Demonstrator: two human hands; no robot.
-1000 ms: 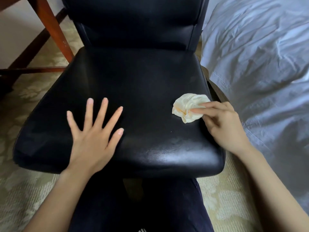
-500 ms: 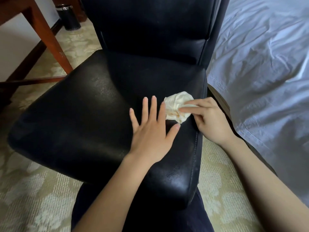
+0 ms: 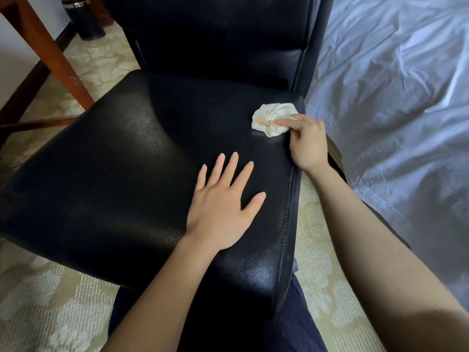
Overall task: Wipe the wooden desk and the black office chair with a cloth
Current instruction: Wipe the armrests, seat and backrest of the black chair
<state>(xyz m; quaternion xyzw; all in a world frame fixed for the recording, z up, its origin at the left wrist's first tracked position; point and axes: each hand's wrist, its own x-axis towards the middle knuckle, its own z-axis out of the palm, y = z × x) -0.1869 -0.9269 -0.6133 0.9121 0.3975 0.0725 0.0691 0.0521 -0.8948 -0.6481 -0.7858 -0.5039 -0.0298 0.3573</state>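
While the left hand (image 3: 223, 209) lies flat on the chair (image 3: 121, 168), the right hand (image 3: 308, 142) pinches the cloth (image 3: 271, 118).

Rumpled pale bed sheet (image 3: 406, 97) at right, patterned beige carpet (image 3: 38, 301) underfoot, small black bin (image 3: 87, 21) at far left

Glossy black chair (image 3: 121, 158), cream cloth (image 3: 271, 118) (faint orange stain), pale floral carpet (image 3: 45, 301), reddish-brown desk leg (image 3: 63, 62), blue-white sheet (image 3: 396, 97)
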